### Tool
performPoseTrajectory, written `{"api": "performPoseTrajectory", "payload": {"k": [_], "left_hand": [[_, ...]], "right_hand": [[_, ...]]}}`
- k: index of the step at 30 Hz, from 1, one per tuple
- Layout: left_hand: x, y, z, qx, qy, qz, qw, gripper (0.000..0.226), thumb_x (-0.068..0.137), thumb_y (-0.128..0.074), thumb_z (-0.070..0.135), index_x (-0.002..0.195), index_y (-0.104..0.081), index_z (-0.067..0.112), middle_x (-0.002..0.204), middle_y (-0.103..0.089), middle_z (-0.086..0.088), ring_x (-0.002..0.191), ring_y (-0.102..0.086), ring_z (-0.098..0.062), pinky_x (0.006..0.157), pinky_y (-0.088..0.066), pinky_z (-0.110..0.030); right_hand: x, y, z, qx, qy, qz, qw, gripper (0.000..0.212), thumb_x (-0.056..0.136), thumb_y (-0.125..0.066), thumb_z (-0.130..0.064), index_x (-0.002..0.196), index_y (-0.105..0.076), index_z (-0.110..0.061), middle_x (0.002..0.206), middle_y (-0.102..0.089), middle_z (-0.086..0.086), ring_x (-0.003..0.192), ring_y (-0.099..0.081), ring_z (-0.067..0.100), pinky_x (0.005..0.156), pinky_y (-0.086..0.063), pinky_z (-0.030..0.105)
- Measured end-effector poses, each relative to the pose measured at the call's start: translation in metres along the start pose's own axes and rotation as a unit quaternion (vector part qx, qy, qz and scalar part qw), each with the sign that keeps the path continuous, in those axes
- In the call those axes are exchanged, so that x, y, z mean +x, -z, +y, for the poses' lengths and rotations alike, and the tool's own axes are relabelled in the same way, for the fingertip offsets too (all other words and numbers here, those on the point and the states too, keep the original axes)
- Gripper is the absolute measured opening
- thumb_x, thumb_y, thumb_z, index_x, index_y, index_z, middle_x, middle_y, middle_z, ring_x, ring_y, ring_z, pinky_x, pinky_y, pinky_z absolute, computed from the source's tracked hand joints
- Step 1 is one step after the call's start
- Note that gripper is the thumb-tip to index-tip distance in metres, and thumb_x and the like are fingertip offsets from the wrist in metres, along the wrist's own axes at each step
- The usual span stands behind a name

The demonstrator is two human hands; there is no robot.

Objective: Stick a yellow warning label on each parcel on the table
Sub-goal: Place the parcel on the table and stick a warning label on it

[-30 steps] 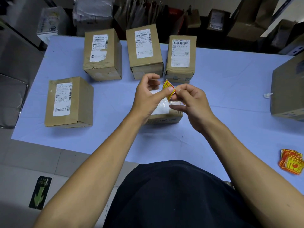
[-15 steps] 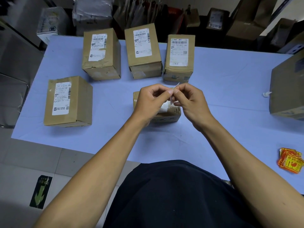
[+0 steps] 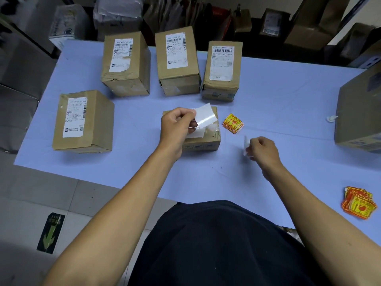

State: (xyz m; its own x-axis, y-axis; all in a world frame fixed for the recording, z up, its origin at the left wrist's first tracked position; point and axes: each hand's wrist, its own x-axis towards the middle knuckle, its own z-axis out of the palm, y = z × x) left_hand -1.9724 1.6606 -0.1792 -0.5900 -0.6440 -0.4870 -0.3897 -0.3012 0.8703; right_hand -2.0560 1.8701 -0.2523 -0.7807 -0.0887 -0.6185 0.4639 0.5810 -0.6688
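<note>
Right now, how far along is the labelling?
Done: no parcel shows a yellow label yet. In hand: left hand pinches a white sheet over the nearest parcel; right hand pinches a thin pale strip. Left: all five small parcels; spare labels lie beside it.

Even overhead light falls on the pale blue surface (image 3: 278, 96), and the boxes cast only soft, short shadows toward the viewer. The background beyond it is dim, wide-angle bending curves the edges, and the right hand (image 3: 262, 151) is slightly motion-blurred.

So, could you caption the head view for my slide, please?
Left hand holds a white sheet over a parcel; right hand pinches a strip.
</note>
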Motion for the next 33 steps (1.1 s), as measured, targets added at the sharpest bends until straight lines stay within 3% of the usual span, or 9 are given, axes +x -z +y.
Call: {"api": "performPoseTrajectory", "payload": {"k": [5,10,16,19,23,27,30,33], "left_hand": [[-0.005,-0.008,-0.006,0.042,-0.001,-0.008,0.999,0.014,0.093,-0.063,0.008,0.08,-0.067,0.01,0.075,-0.063,0.001,0.063,-0.061,-0.009,0.068,-0.056,-0.027],[-0.008,-0.012,-0.011,0.056,0.003,-0.009,0.998,0.016,0.092,-0.063,0.005,0.079,-0.068,0.012,0.07,-0.064,0.002,0.056,-0.061,-0.004,0.062,-0.055,-0.021],[-0.005,-0.009,-0.012,0.068,0.003,-0.009,0.998,0.015,0.092,-0.064,0.007,0.08,-0.07,0.015,0.073,-0.065,0.0,0.066,-0.063,-0.01,0.069,-0.057,-0.025],[-0.002,-0.008,-0.012,0.073,-0.004,-0.003,0.997,0.014,0.092,-0.064,0.007,0.08,-0.07,0.014,0.075,-0.065,-0.001,0.067,-0.063,-0.01,0.065,-0.055,-0.022],[0.0,-0.011,-0.012,0.063,-0.008,0.006,0.998,0.012,0.093,-0.063,0.007,0.083,-0.068,0.008,0.075,-0.064,-0.006,0.062,-0.062,-0.011,0.059,-0.056,-0.02],[-0.003,-0.017,-0.014,0.051,0.002,-0.004,0.999,0.016,0.093,-0.062,0.009,0.078,-0.067,0.011,0.073,-0.064,-0.005,0.064,-0.062,-0.015,0.062,-0.055,-0.022],[-0.006,-0.02,-0.014,0.001,0.035,-0.043,0.998,0.016,0.092,-0.063,0.009,0.076,-0.066,0.011,0.072,-0.067,-0.003,0.066,-0.066,-0.018,0.068,-0.055,-0.032],[-0.01,-0.02,-0.01,-0.033,0.075,-0.083,0.993,0.011,0.093,-0.061,0.009,0.083,-0.065,0.009,0.084,-0.072,-0.01,0.072,-0.07,-0.02,0.064,-0.057,-0.03]], "right_hand": [[0.0,0.0,0.024,-0.09,-0.007,-0.082,0.993,0.019,0.084,-0.053,-0.011,0.076,-0.066,-0.001,0.081,-0.074,0.014,0.072,-0.069,0.027,0.077,-0.057,0.042],[0.004,-0.005,0.029,-0.184,0.027,-0.097,0.978,0.005,0.079,-0.073,-0.007,0.074,-0.074,-0.006,0.073,-0.072,0.004,0.076,-0.069,0.024,0.076,-0.06,0.042],[0.003,-0.009,0.021,-0.214,0.043,-0.105,0.97,0.018,0.081,-0.079,-0.016,0.08,-0.062,-0.011,0.079,-0.071,0.008,0.079,-0.071,0.025,0.08,-0.06,0.043],[-0.001,-0.012,0.012,-0.251,0.064,-0.095,0.961,0.023,0.083,-0.077,-0.025,0.098,-0.063,-0.015,0.084,-0.07,0.002,0.083,-0.067,0.022,0.078,-0.056,0.038],[-0.018,-0.022,-0.016,-0.255,0.199,-0.013,0.946,0.026,0.09,-0.065,-0.029,0.114,-0.061,-0.02,0.093,-0.062,-0.006,0.085,-0.061,0.018,0.07,-0.043,0.029],[-0.045,-0.038,-0.049,-0.175,0.381,0.043,0.907,0.016,0.091,-0.063,-0.028,0.104,-0.065,-0.02,0.096,-0.058,-0.009,0.088,-0.057,0.014,0.072,-0.048,0.033],[-0.049,-0.05,-0.06,-0.193,0.408,0.026,0.892,0.016,0.089,-0.065,-0.034,0.097,-0.065,-0.019,0.097,-0.064,-0.003,0.094,-0.058,0.018,0.072,-0.049,0.037],[-0.047,-0.054,-0.062,-0.169,0.385,0.02,0.907,0.012,0.087,-0.065,-0.029,0.09,-0.063,-0.018,0.092,-0.067,-0.001,0.089,-0.06,0.019,0.073,-0.05,0.042]]}}
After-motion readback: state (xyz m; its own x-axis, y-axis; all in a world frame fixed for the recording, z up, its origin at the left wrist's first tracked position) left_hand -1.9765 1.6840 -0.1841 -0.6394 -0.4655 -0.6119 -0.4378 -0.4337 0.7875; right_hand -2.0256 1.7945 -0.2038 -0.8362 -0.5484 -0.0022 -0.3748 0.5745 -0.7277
